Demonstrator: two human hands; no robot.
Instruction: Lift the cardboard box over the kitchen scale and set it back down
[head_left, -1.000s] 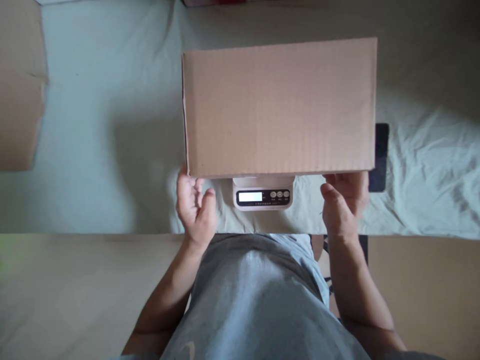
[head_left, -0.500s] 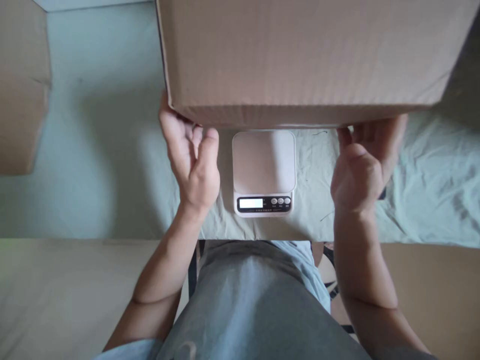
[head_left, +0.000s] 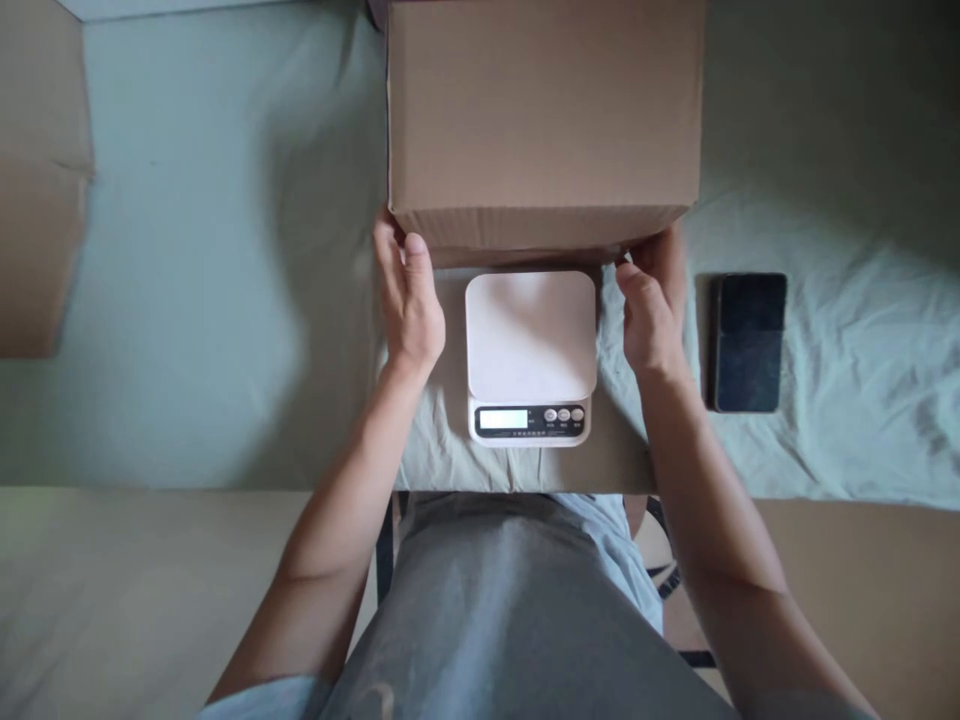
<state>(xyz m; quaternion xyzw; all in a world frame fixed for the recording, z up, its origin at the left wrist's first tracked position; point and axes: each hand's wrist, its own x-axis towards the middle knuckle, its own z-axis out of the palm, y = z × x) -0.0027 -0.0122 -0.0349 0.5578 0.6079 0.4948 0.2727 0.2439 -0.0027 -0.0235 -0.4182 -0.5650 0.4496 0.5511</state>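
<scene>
A person stands at a cloth-covered table [head_left: 187, 300], both bare hands gripping the near lower edge of a closed brown cardboard box [head_left: 544, 120] that sits beyond a small white kitchen scale [head_left: 531, 355]. The left hand [head_left: 409, 300] clasps the box's near left corner, thumb laid against the front face and fingers tucked under or behind the edge; the right hand [head_left: 651, 305] grips the near right corner in the same way, thumb up front. Whether the box rests on the cloth or is held just above it cannot be told from this view. The scale lies between the two wrists, just in front of the box, its platform bare and its display and three buttons facing the person. A dark phone [head_left: 748, 342] lies flat on the cloth just to the right of the right hand. Part of another cardboard piece [head_left: 41, 180] shows at the far left edge.
</scene>
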